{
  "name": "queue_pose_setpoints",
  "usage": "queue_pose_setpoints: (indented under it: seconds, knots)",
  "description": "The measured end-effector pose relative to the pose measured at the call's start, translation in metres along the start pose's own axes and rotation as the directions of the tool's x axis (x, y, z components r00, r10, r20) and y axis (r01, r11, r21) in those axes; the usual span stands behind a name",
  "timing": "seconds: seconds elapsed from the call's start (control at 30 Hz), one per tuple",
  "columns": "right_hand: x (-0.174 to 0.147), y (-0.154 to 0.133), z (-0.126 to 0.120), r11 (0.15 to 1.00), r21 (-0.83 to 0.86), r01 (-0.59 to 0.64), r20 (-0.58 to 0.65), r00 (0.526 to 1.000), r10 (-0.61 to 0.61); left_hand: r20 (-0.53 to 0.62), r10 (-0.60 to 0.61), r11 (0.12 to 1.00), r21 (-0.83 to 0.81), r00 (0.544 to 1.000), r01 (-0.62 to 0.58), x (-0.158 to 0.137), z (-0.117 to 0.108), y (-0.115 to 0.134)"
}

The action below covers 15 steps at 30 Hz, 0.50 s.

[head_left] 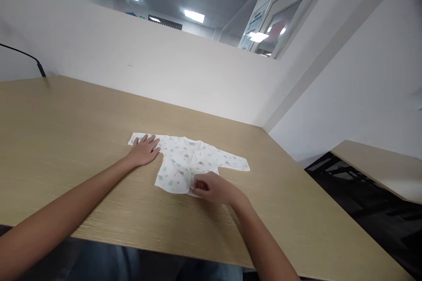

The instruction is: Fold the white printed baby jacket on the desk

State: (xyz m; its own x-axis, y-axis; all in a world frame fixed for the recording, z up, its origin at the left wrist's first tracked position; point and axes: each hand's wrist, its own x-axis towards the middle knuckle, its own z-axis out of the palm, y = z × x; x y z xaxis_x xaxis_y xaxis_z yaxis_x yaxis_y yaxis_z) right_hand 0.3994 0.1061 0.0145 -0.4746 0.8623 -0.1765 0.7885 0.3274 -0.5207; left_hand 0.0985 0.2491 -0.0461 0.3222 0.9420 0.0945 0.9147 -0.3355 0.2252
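Note:
A small white baby shirt (176, 162) with a scattered green and grey print lies spread on the table, its neck toward the far wall and both sleeves stretched sideways. My left hand (143, 150) rests flat on the left sleeve, fingers spread. Over the lower front of the shirt, near the front opening, my right hand (214, 188) is closed with its fingertips pinched at the cloth edge. The hand covers the right part of the hem.
The wooden table (92, 118) runs back to a white partition (165, 70). A thin black cable (40, 68) stands at the far left. Beyond the right table edge is another wooden surface (379, 167) with dark framework beneath.

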Motion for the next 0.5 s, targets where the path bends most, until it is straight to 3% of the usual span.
queue_pose_setpoints:
  seconds: [0.27, 0.43, 0.5]
  knots:
    - [-0.010, -0.003, -0.012, 0.976, 0.196, 0.090, -0.005, 0.996, -0.090, 0.006, 0.003, 1.000, 0.002, 1.000, -0.003, 0.000, 0.000, -0.001]
    - [-0.016, -0.003, -0.017, 0.970, 0.241, 0.014, 0.207, 0.976, -0.066, -0.005, 0.009, 1.000, 0.001, 1.000, -0.009, 0.001, 0.003, -0.003]
    - [-0.017, -0.001, -0.016, 0.969, 0.247, 0.001, 0.233, 0.971, -0.060, -0.008, 0.009, 1.000, -0.001, 1.000, -0.009, 0.001, 0.003, -0.003]
